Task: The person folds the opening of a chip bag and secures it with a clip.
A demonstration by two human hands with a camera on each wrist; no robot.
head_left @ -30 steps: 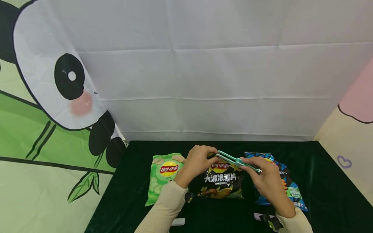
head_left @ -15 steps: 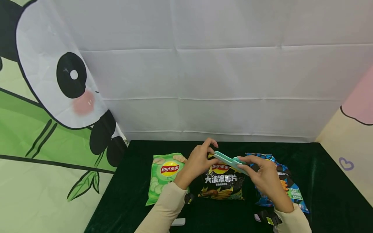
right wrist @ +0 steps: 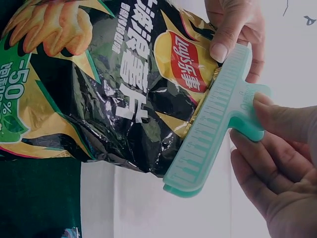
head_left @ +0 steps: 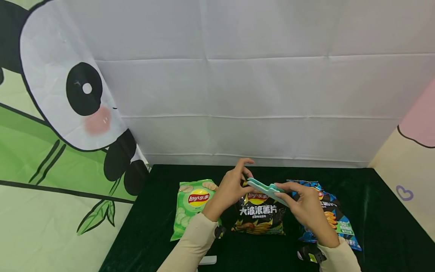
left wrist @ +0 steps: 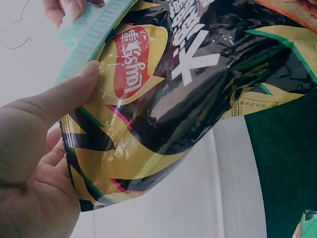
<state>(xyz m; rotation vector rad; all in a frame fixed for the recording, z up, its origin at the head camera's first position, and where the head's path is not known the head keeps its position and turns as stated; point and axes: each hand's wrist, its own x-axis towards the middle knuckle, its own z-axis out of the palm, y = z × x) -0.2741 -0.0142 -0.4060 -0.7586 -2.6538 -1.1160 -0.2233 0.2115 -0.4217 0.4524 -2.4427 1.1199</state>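
A black and gold Lay's chip bag (head_left: 259, 221) is held upright in the middle of the table. Along its top edge lies a long mint-green bag clip (right wrist: 210, 129), its two bars close together over the bag's top in the right wrist view. My right hand (head_left: 307, 206) pinches the clip's handle between thumb and fingers. At the bag's other top corner my left hand (head_left: 227, 192) grips the bag, thumb in front beside the clip (left wrist: 106, 34) and other fingers partly hidden behind. The left index finger is raised in the head view.
A green Lay's bag (head_left: 190, 213) lies to the left, partly behind the left forearm. On the right, blue chip packaging (head_left: 343, 224) is partly covered by the right hand. A whitish flat object (head_left: 208, 260) sits near the front. Dark green cloth (head_left: 258, 253) covers the table.
The clip's bars, spread apart a second ago, now lie close together. The clip has turned to show its broad face, and the left index finger has lifted away from its end.
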